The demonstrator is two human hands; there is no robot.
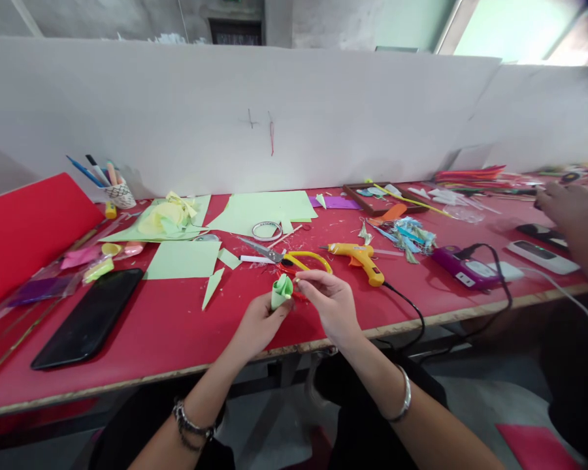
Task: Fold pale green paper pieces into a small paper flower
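Note:
Between the fingers of my left hand (263,323) is a rolled light-green paper cone (281,291), its curled top facing up. Just right of it, my right hand (330,303) is closed in a pinch, fingertips close to the cone's edge. Whether a small piece sits in that pinch, I cannot make out. Behind the hands lie scissors (274,254) with yellow and red handles, partly hidden by my fingers. To the right rests a yellow hot glue gun (357,256), its nozzle pointing left. A pointed green paper scrap (213,288) lies to the left.
Green paper sheets (183,260), a tape roll (267,230) and a black phone (91,320) lie on the red table (176,333). The glue gun's black cord hangs over the front edge. A purple power strip (463,267) stands right, near another person's hand (573,209).

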